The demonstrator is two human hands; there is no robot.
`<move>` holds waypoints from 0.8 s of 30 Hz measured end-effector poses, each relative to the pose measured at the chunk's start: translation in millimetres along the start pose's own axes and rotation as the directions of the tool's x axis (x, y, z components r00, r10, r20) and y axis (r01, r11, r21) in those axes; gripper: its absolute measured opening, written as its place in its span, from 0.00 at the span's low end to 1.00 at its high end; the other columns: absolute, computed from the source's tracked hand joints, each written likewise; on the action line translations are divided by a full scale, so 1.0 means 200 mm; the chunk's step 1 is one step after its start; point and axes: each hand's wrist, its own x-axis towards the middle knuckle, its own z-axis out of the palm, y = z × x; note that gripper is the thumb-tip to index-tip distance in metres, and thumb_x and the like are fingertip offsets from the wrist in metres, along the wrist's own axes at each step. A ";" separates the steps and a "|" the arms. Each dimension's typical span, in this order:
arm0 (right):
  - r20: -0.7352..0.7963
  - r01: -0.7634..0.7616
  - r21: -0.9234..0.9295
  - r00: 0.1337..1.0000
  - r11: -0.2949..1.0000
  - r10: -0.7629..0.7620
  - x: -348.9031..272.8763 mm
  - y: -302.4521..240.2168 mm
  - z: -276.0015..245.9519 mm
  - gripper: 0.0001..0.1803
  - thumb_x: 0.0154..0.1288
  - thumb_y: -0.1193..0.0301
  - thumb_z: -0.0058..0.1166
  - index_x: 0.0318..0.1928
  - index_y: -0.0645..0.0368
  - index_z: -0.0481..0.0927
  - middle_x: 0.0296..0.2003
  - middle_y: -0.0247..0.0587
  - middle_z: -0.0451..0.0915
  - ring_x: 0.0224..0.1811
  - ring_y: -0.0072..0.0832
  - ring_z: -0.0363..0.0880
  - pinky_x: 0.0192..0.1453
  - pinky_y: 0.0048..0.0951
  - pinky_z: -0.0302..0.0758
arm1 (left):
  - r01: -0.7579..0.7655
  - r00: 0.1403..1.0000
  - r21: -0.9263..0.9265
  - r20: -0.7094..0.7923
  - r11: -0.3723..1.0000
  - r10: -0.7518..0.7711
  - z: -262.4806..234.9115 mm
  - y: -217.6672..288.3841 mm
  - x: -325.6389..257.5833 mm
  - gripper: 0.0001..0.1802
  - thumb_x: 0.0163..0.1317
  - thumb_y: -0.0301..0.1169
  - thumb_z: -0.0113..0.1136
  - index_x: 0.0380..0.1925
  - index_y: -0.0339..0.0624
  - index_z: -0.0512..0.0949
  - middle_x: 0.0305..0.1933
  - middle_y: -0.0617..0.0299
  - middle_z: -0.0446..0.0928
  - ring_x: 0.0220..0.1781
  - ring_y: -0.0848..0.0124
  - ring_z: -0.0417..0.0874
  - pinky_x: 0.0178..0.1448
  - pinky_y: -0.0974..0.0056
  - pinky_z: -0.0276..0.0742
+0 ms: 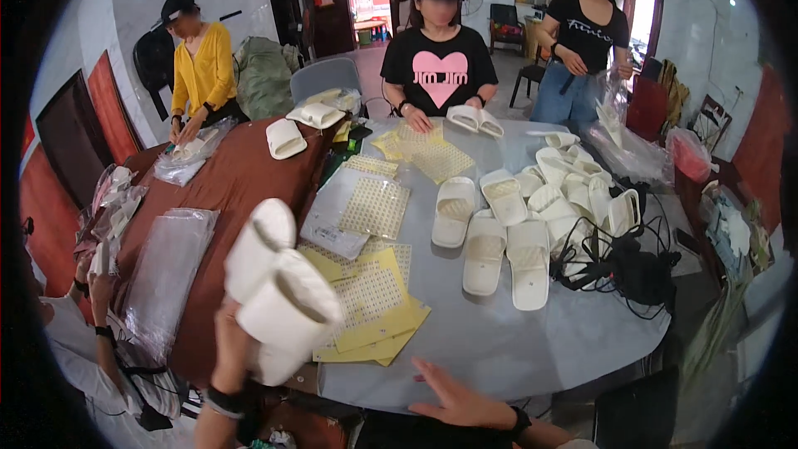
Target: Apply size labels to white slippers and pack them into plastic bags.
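My left hand is raised over the near left of the table, closed around a pair of white slippers held together upright. They hide part of its fingers. My right hand hovers at the near table edge, empty, its fingers apart. Just beyond it lie yellow sticker sheets, printed in small rows and partly covered by the slippers. More white slippers stand in pairs on the grey tabletop, with a loose heap to their right.
Black cables tangle beside the heap. Flat clear plastic bags rest on the brown cloth at left. A person across the table touches sticker sheets and a slipper pair. Others work at far left, far right and near left.
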 end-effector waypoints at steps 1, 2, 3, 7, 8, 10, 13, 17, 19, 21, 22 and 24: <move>-0.005 -0.012 0.014 1.000 1.000 0.012 -0.01 -0.05 0.04 0.41 0.64 0.58 0.54 0.67 0.65 0.49 0.60 0.60 0.60 0.59 0.46 0.68 0.63 0.41 0.63 | -0.071 0.992 0.186 0.117 0.980 0.050 0.08 0.00 -0.08 0.13 0.52 0.18 0.57 0.39 0.32 0.79 0.39 0.62 0.81 0.41 0.75 0.79 0.46 0.68 0.75; -0.099 -0.002 0.229 0.995 0.973 0.026 -0.01 -0.09 0.09 0.43 0.63 0.63 0.55 0.67 0.67 0.44 0.61 0.59 0.59 0.61 0.44 0.67 0.63 0.40 0.63 | 0.096 0.986 -0.047 0.138 0.994 -0.089 0.26 0.05 -0.19 0.11 0.52 0.17 0.57 0.37 0.32 0.80 0.39 0.62 0.81 0.41 0.75 0.79 0.46 0.68 0.75; -0.193 0.030 0.437 0.979 0.899 0.061 -0.03 -0.12 0.11 0.45 0.63 0.67 0.56 0.68 0.69 0.39 0.61 0.58 0.58 0.62 0.42 0.66 0.64 0.38 0.63 | 0.046 0.979 0.061 0.198 0.997 -0.058 0.35 0.01 -0.27 0.11 0.52 0.16 0.56 0.37 0.32 0.80 0.40 0.62 0.81 0.41 0.75 0.79 0.46 0.68 0.75; -0.542 0.153 0.573 0.808 0.805 0.232 -0.13 -0.09 0.02 0.40 0.65 0.81 0.44 0.68 0.69 0.33 0.66 0.56 0.52 0.69 0.38 0.53 0.67 0.36 0.57 | 0.310 0.925 -0.101 0.264 0.945 -0.274 0.84 -0.06 -0.51 0.17 0.54 0.18 0.54 0.46 0.34 0.76 0.42 0.59 0.80 0.43 0.72 0.78 0.47 0.68 0.72; -0.637 0.124 0.416 0.746 0.901 0.192 -0.21 0.00 -0.01 0.36 0.67 0.80 0.39 0.68 0.70 0.35 0.66 0.55 0.52 0.69 0.38 0.53 0.68 0.35 0.55 | 0.296 0.907 0.019 0.309 0.955 -0.287 0.92 -0.08 -0.55 0.17 0.55 0.18 0.52 0.47 0.35 0.75 0.42 0.56 0.79 0.43 0.69 0.78 0.47 0.68 0.72; -0.640 -0.056 0.365 0.710 0.929 0.294 -0.31 0.11 -0.19 0.33 0.69 0.75 0.39 0.68 0.71 0.41 0.66 0.57 0.54 0.63 0.39 0.63 0.65 0.35 0.61 | -0.086 0.919 0.110 0.392 0.990 0.036 1.06 -0.14 -0.60 0.15 0.55 0.20 0.51 0.44 0.34 0.75 0.47 0.45 0.73 0.50 0.51 0.72 0.54 0.59 0.68; -0.626 -0.185 0.372 0.674 0.910 0.392 -0.33 0.23 -0.36 0.29 0.70 0.73 0.36 0.67 0.71 0.47 0.64 0.56 0.59 0.65 0.36 0.60 0.66 0.30 0.58 | -0.090 0.826 0.193 0.563 0.977 -0.035 1.22 -0.21 -0.62 0.17 0.59 0.34 0.56 0.44 0.32 0.73 0.47 0.38 0.71 0.51 0.42 0.68 0.55 0.47 0.64; -0.598 -0.498 0.165 0.636 0.851 0.488 -0.41 0.46 -0.36 0.34 0.67 0.67 0.43 0.67 0.71 0.47 0.64 0.64 0.55 0.68 0.45 0.55 0.69 0.33 0.54 | -0.601 0.639 0.322 0.743 0.731 0.198 1.28 -0.46 -0.59 0.32 0.56 0.32 0.59 0.60 0.35 0.62 0.47 0.40 0.71 0.50 0.46 0.73 0.53 0.53 0.69; -0.633 -0.498 0.102 0.635 0.861 0.442 -0.48 0.46 -0.35 0.35 0.66 0.68 0.44 0.67 0.71 0.47 0.66 0.63 0.53 0.69 0.49 0.51 0.71 0.34 0.50 | -0.606 0.584 0.320 0.801 0.728 0.134 1.22 -0.41 -0.59 0.33 0.54 0.30 0.60 0.61 0.38 0.62 0.49 0.42 0.71 0.50 0.47 0.73 0.53 0.52 0.69; -0.682 -0.447 0.220 0.565 0.867 0.464 -0.53 0.42 -0.28 0.34 0.64 0.69 0.45 0.66 0.70 0.51 0.66 0.62 0.52 0.69 0.50 0.51 0.71 0.36 0.50 | -0.442 0.574 0.284 0.818 0.851 0.025 1.11 -0.40 -0.60 0.33 0.53 0.28 0.61 0.61 0.42 0.63 0.51 0.43 0.71 0.54 0.48 0.72 0.56 0.51 0.68; -0.698 -0.511 0.091 0.580 0.855 0.421 -0.55 0.37 -0.26 0.33 0.64 0.69 0.46 0.66 0.69 0.52 0.66 0.62 0.52 0.69 0.51 0.51 0.71 0.38 0.50 | -0.526 0.574 0.281 0.814 0.803 0.092 1.02 -0.43 -0.63 0.34 0.53 0.29 0.62 0.61 0.39 0.62 0.54 0.43 0.70 0.57 0.48 0.70 0.58 0.51 0.66; -0.698 -0.575 -0.035 0.599 0.817 0.392 -0.57 0.31 -0.20 0.35 0.62 0.65 0.51 0.66 0.66 0.54 0.65 0.63 0.53 0.69 0.53 0.50 0.70 0.43 0.50 | -0.606 0.560 0.269 0.813 0.749 0.161 0.95 -0.44 -0.72 0.36 0.52 0.30 0.63 0.61 0.37 0.61 0.57 0.43 0.69 0.61 0.47 0.68 0.61 0.51 0.64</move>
